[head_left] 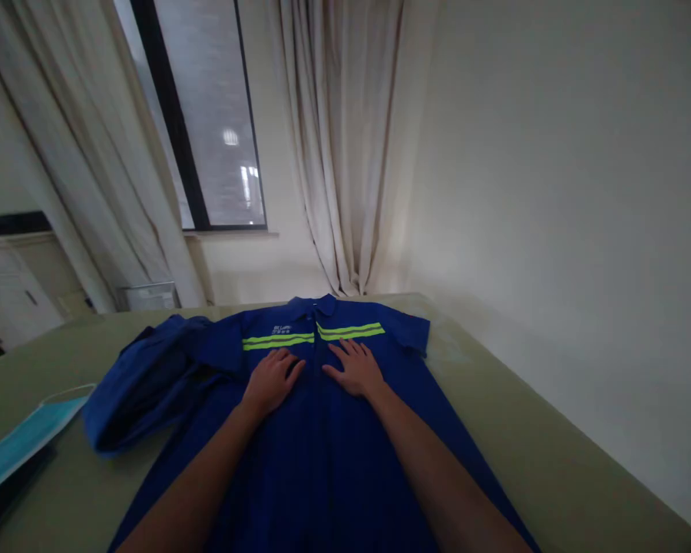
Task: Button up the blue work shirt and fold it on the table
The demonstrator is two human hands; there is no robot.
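Observation:
A blue short-sleeved work shirt [322, 430] with yellow-green reflective stripes lies spread out, its collar at the far end and a closed front running down the middle. My left hand [272, 378] rests flat on the chest just below the left stripe, fingers stretched out. On the other side of the front, my right hand [354, 367] lies with spread fingers, their tips at the lower edge of the right stripe. Neither hand grips the cloth. The shirt's lower end runs out of view between my forearms.
A crumpled blue garment [150, 376] lies at the left, against the shirt's sleeve. Nearer is a light blue face mask [28, 438] on a dark flat object [20, 491]. The green-covered table [484, 392] meets a white wall at the right; curtains [345, 153] hang behind.

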